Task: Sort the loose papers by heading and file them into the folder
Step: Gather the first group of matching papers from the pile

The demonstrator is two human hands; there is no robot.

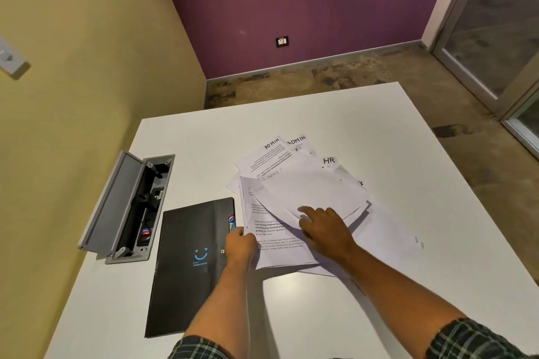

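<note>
On the white tabletop (393,131), a cable box (128,207) stands open at the left edge, with the black folder (186,259) beside it. The left hand (239,245) pinches the near-left edge of the loose papers (294,192). The right hand (326,230) lies flat on the pile, fingers (306,210) spread, gripping nothing. Bare tabletop lies right.

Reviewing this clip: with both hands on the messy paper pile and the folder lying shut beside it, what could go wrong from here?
1. The papers overlap at odd angles; only two ADMIN headings and one HR show, so hidden sheets could be misfiled.
2. The right hand presses flat on top while the left hand grips the pile's edge; pulling may crease a sheet.
3. The open cable box sits just beyond the folder; a sheet could slide in.
</note>
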